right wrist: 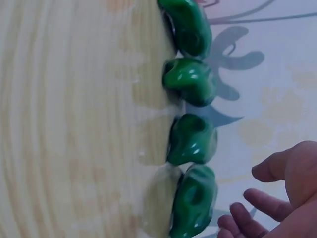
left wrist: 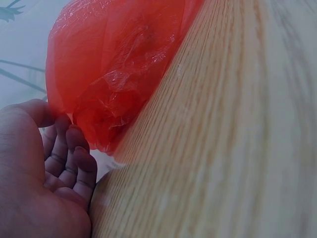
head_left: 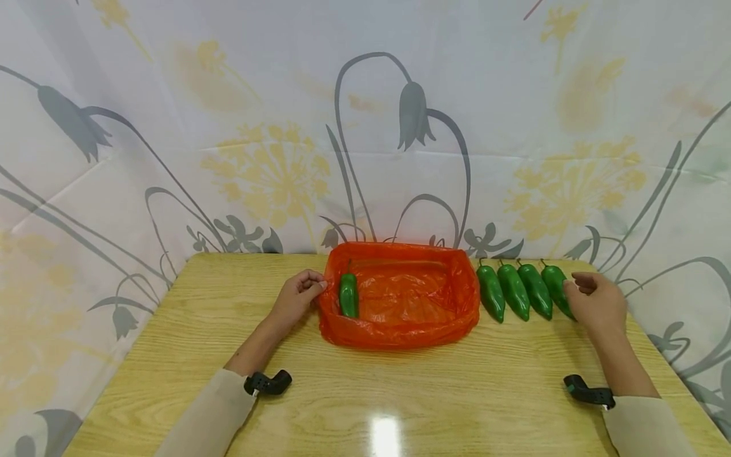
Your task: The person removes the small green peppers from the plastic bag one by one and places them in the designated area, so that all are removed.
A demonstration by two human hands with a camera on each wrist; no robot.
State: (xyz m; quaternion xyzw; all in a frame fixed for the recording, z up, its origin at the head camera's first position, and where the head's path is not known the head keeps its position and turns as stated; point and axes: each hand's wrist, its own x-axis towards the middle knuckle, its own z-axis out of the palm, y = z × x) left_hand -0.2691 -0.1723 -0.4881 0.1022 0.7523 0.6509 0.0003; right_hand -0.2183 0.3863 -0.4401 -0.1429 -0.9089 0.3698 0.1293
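Observation:
A red plastic bag, spread into an open box shape, sits on the table. One green pepper lies inside it against the left wall, stem toward the back. At the bag's left side my left hand pinches the plastic between thumb and index finger; the left wrist view shows its other fingers loosely curled beside the bag. Several green peppers line up to the right of the bag, stems to the back. My right hand hovers at the rightmost pepper, thumb and fingers apart around nothing.
The wooden table runs back to a hanging cloth printed with flowers. Each wrist carries a black strap with a camera. The peppers in the row lie close together, the nearest one right beside the bag.

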